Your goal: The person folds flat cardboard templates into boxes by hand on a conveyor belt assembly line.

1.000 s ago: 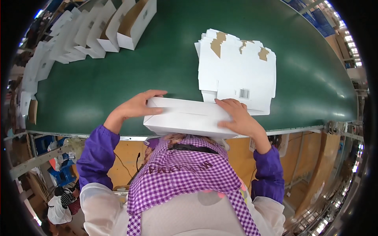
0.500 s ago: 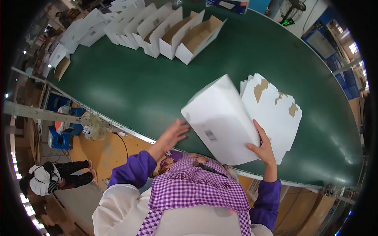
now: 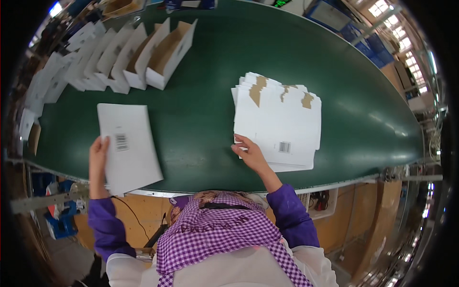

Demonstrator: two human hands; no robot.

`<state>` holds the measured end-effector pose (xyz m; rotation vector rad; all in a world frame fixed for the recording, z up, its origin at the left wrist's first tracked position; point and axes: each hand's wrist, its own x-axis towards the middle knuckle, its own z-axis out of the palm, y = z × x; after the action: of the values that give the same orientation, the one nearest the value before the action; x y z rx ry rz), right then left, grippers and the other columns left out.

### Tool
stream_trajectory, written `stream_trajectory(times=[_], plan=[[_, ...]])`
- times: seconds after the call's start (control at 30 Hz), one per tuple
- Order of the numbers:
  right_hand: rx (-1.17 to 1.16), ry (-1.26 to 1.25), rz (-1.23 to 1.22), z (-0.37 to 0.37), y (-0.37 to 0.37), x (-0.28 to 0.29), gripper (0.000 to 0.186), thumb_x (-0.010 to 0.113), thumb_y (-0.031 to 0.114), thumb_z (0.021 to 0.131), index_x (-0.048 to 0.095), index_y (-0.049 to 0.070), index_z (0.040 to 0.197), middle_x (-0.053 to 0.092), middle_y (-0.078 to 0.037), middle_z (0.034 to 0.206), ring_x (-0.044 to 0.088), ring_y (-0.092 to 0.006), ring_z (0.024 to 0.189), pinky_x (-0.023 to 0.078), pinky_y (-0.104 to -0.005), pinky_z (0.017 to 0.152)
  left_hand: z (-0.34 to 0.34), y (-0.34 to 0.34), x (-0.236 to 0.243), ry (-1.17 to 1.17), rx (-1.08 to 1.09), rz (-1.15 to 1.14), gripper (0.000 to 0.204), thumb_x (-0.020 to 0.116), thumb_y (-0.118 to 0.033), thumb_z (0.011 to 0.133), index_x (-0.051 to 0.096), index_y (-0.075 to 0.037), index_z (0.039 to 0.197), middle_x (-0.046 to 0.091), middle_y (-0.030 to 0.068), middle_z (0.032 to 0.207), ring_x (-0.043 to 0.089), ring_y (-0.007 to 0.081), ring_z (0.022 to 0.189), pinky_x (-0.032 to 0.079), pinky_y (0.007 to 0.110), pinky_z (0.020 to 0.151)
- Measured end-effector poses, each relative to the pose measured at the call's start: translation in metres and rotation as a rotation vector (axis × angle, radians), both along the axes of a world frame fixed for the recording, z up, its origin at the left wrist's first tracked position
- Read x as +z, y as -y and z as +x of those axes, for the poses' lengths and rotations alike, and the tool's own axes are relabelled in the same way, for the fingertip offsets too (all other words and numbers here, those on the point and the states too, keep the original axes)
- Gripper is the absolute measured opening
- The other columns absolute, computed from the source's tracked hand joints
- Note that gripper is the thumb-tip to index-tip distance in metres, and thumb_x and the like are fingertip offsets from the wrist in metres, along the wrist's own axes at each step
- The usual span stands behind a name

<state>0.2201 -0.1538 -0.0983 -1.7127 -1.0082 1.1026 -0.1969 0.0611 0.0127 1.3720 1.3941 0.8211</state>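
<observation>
On the left, my left hand grips the side of a white carton with a barcode on its face. To the right lies a stack of flat white card blanks, some with brown patches along the far end. My right hand reaches to the near left edge of that stack, its fingers apart and touching or very close to it.
A row of standing white boxes with brown insides curves along the upper left of the green table. Blue crates stand beyond the far edge. A white bin with dark items sits below the front edge.
The white carton went from both hands at the front, through my right hand, to my left hand on the left. My right hand has let go and moved to the stack's edge.
</observation>
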Motion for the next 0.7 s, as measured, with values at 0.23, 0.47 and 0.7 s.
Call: stream_trajectory(times=[0.23, 0.47, 0.7], plan=[[-0.482, 0.282, 0.025, 0.102, 0.04, -0.032, 0.046, 0.067, 0.021, 0.079, 0.054, 0.003, 0.12, 0.061, -0.016, 0.111, 0.061, -0.0229, 0.094, 0.049, -0.0339, 0.08, -0.16, -0.146, -0.034, -0.905, -0.105, 0.338, 0.03, 0.056, -0.017, 0.088, 0.058, 0.006, 0.107, 0.064, 0.0181, 0.095, 0.061, 0.0233, 0.087, 0.046, 0.034, 0.082], [-0.825, 0.749, -0.136, 0.229, 0.115, -0.06, 0.053, 0.068, 0.023, 0.074, 0.054, 0.005, 0.121, 0.054, -0.019, 0.117, 0.052, -0.0323, 0.109, 0.043, -0.0413, 0.092, -0.002, -0.117, -0.015, -0.999, 0.224, 1.083, 0.035, 0.059, -0.012, 0.084, 0.055, -0.003, 0.117, 0.057, 0.0141, 0.117, 0.056, 0.0283, 0.104, 0.045, 0.039, 0.088], [-0.843, 0.775, -0.569, 0.231, 0.065, -0.03, 0.06, 0.068, 0.027, 0.072, 0.049, 0.007, 0.125, 0.042, -0.018, 0.128, 0.04, -0.0367, 0.119, 0.039, -0.0521, 0.092, 0.202, 0.017, -0.089, -0.268, -0.566, 0.364, 0.032, 0.061, -0.012, 0.083, 0.059, -0.007, 0.115, 0.059, 0.0109, 0.11, 0.06, 0.0198, 0.094, 0.049, 0.03, 0.08]])
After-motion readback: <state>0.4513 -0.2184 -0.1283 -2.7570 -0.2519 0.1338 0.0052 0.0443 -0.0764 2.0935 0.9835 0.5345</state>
